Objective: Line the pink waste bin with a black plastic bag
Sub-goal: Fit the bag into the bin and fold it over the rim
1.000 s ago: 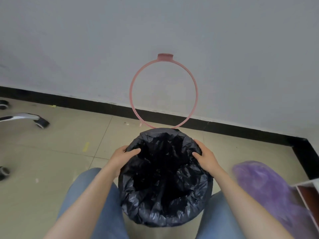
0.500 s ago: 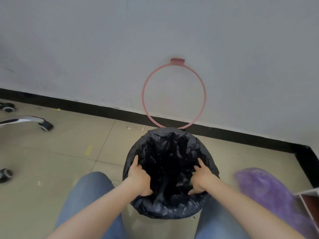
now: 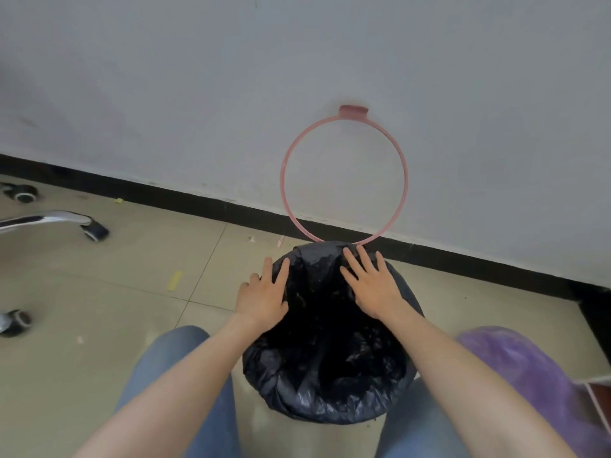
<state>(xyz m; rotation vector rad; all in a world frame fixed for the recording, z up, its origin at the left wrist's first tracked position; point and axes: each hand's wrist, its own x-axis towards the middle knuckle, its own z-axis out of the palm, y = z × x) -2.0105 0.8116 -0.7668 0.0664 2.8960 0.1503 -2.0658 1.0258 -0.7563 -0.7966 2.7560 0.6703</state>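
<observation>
A black plastic bag (image 3: 330,385) is draped over the bin between my knees and folded down over its rim, so the pink bin itself is hidden under it. My left hand (image 3: 264,295) lies flat on the bag at the far left of the rim, fingers spread. My right hand (image 3: 372,285) lies flat at the far right of the rim, fingers spread too. Neither hand grips the plastic. A pink ring (image 3: 344,178) with a small tab on top leans upright against the wall right behind the bin.
Grey wall with a black skirting board (image 3: 165,196) runs behind. Chrome office-chair legs with castors (image 3: 94,231) stand on the tiled floor at left. A purple plastic bag (image 3: 535,375) lies at right, beside a box corner (image 3: 598,395). My jeans-clad knees flank the bin.
Both hands left the near inside of the bag and moved forward to the far rim, now lying flat with fingers spread. The view shifted left, so the ring sits further right.
</observation>
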